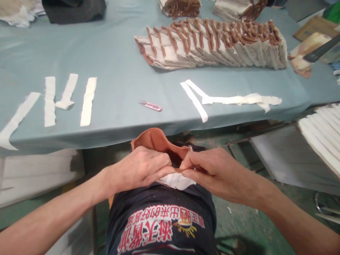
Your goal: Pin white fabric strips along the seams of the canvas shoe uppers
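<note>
A sewn cloth piece [156, 139], rust-brown on one face and white on the other, is held over my lap, its brown top curving up near the table edge. My left hand [142, 165] pinches the near edge from the left. Close beside it, my right hand [215, 170] pinches the same edge, thumb and fingers pressed together. A strip of the white face [177, 181] shows below the thumbs. Much of the piece is hidden behind my hands. A pair of pink thread snips [150, 105] lies on the table beyond.
The table [114, 88] has a blue-green cover. Several white fabric strips [89, 101] lie at left, more strips [233, 100] at right. Behind stands a long row of folded brown-and-white pieces [212, 46]. A dark-handled tool [321, 49] is at far right; white stacked material [322, 131] stands below.
</note>
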A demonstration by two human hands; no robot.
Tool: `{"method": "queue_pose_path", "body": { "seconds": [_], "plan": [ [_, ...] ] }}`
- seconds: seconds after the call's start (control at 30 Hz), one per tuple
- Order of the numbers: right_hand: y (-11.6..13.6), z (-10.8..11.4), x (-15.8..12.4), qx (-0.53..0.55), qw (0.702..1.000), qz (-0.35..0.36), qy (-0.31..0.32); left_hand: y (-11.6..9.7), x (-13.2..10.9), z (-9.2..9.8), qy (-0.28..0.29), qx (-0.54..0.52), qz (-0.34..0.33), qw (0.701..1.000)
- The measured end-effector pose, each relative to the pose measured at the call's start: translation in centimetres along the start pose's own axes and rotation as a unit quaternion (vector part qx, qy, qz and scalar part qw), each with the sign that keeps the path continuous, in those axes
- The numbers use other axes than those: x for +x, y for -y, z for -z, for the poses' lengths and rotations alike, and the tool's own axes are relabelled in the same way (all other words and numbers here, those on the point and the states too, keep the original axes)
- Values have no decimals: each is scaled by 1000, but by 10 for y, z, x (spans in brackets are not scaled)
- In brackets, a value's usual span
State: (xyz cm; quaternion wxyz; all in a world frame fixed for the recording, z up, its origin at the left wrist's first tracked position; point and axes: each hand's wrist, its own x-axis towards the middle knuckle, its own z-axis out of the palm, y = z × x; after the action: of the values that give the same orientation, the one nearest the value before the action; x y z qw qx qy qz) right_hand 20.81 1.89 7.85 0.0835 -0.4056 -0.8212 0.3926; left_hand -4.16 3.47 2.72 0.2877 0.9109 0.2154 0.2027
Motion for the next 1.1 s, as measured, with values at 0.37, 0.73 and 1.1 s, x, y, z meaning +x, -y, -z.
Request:
{"method": "queue_pose_path", "body": {
  "seconds": [0.37,0.73,1.1],
  "plan": [
    [13,6,-2,-105,992,17,-61,-6,23,22,48,-76,45,995],
    [9,23,3,-57,998,22,25,-16,30,9,5,-111,70,991],
    [-27,-1,32,333,942,-24,22,-35,24,-26,-114,-596,323,726]
  ]
}}
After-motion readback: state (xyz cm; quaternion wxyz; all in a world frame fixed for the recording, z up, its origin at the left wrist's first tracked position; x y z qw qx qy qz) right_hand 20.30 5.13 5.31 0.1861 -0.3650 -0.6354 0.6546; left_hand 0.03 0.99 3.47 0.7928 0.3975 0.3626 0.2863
